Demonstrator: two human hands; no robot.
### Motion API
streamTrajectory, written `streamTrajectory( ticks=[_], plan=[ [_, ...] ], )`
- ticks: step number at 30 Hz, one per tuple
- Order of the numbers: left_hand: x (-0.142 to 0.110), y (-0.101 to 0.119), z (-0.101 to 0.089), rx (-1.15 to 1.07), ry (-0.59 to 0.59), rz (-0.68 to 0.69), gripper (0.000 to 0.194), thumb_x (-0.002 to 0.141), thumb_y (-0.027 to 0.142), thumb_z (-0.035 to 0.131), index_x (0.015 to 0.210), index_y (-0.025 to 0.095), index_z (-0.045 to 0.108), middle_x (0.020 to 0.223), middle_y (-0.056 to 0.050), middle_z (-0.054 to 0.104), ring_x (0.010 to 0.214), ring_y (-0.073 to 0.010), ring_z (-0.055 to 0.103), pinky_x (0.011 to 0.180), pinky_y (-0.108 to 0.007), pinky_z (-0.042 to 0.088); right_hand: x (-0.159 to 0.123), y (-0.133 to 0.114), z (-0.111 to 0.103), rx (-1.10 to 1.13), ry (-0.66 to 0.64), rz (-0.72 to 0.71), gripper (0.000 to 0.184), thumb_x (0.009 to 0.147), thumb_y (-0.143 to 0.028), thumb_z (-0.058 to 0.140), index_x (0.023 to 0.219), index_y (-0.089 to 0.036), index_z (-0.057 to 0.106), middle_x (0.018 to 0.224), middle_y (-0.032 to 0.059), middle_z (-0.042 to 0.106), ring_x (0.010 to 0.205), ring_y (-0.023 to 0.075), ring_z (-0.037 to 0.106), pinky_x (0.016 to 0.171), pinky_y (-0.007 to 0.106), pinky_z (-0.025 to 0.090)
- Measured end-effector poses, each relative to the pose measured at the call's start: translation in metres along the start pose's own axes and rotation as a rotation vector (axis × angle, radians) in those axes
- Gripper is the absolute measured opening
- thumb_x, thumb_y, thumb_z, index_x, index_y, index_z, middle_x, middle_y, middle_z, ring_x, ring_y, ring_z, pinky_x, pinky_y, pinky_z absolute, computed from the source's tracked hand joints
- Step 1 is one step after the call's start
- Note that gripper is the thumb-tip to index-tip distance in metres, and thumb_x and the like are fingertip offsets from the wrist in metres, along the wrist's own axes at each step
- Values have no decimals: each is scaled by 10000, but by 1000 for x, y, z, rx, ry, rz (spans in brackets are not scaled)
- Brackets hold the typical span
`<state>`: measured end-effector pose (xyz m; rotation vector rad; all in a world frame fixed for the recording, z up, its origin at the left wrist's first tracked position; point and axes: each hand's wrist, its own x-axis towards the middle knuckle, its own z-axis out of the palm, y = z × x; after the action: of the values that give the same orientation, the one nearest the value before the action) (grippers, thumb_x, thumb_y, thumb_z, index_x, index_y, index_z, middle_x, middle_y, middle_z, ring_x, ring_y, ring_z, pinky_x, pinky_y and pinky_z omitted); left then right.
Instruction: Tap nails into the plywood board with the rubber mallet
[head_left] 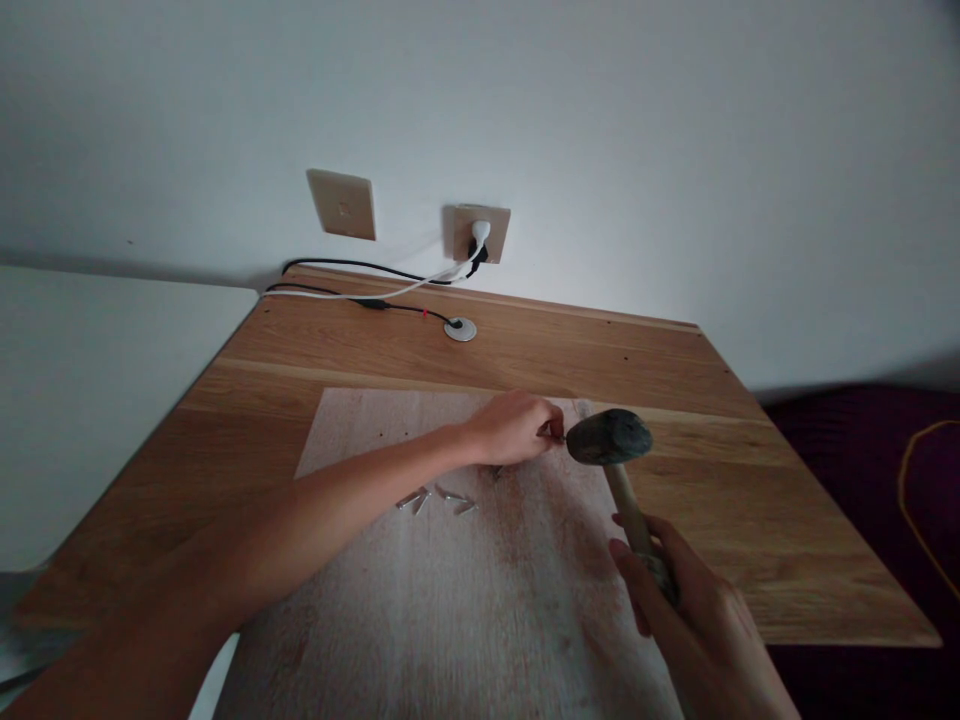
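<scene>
My right hand [694,600] is wrapped around the wooden handle of a mallet [609,437] with a dark, rounded head. The head hovers just right of my left hand [517,425], close to its fingertips. My left thumb and finger are pinched together over the far right part of a pale, wood-grained board [450,600]. A thin dark tip, looking like a nail, pokes out of that pinch; most of it is hidden. Several loose silver nails [420,500] lie on the board below my left wrist.
The board lies on a brown wooden desktop [750,520]. Black and white cables [337,294] run along its back to a wall socket [491,230] and a round cable grommet [460,329]. A white surface [112,400] borders the left; dark purple fabric [847,470] is at right.
</scene>
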<state>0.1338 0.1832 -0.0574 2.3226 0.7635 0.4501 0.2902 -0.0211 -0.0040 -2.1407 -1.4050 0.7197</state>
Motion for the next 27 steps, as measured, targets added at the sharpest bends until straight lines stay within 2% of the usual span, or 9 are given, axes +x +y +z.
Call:
streamTrajectory(
  ticks=[4,8,14,21,27],
  plan=[
    [0,-1,0,9,-2,26,103,940,226,710,968,186,801,880,-44,791,803,-176,699,715,-278,444,-1,1,1,45,43,2,461,965,-640,534,1152,-243,677,530,-89,485,458,184,514,525,319,366],
    [0,-2,1,5,9,16,98,935,199,699,933,183,795,890,-50,795,822,-182,707,716,-286,446,0,1,2,30,33,-43,427,972,-607,543,1119,-236,697,519,-81,475,475,194,515,550,329,381],
    [0,-2,1,5,3,24,85,938,221,715,953,190,793,867,-41,782,831,-178,703,727,-285,443,-2,0,1,43,73,-12,443,968,-621,549,1137,-240,699,561,-62,531,474,179,519,535,311,411],
    [0,-3,1,-10,2,32,99,939,193,699,942,179,797,835,-41,771,788,-171,694,697,-282,425,0,4,-1,21,3,-21,448,984,-620,515,1143,-235,677,540,-81,492,478,187,529,543,317,395],
    [-1,-4,1,14,4,53,77,946,230,729,951,180,787,848,-44,771,812,-175,699,733,-290,445,-2,4,-4,65,39,-9,462,972,-659,533,1141,-248,660,557,-82,496,488,181,538,546,310,432]
  ],
)
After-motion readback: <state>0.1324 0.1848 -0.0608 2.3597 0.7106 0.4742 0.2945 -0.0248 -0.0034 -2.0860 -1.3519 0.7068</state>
